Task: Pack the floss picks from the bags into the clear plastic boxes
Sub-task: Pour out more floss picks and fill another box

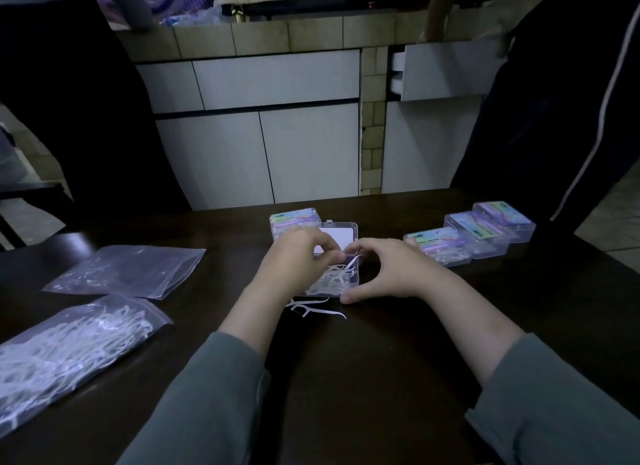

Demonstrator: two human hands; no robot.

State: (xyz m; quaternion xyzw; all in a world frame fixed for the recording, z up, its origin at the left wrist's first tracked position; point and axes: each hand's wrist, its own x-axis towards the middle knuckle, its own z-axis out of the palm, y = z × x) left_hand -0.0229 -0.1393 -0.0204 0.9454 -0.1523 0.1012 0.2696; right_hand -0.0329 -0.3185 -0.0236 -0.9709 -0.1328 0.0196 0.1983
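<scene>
- Dark, glossy wood table (346, 378) fills the lower half of the frame; pale cabinet doors (277, 125) and tiled trim stand behind it, with two people in dark clothes at the upper left and upper right.
- Two zip bags lie at the left: a full bag (69, 354) at the lower left, packed with white floss picks, and a nearly flat, almost empty bag (131, 270) above it.
- One open clear box (337, 274) sits at centre, a rectangular hard-plastic case with its lid (341, 232) hinged back; a tangle of white picks lies inside.
- Four closed boxes with iridescent labels: one (294, 219) behind the open box, three (474, 236) in a row at the right.
- Two or three loose picks (318, 309) lie on the table just below the open box.
- Left hand (298, 257) curls over the box, fingertips pinching picks.
- Right hand (388, 270) frames the box's right side, thumb at its near corner, fingers bent at the rim.
- Both grey sleeves are pushed up the forearms.
</scene>
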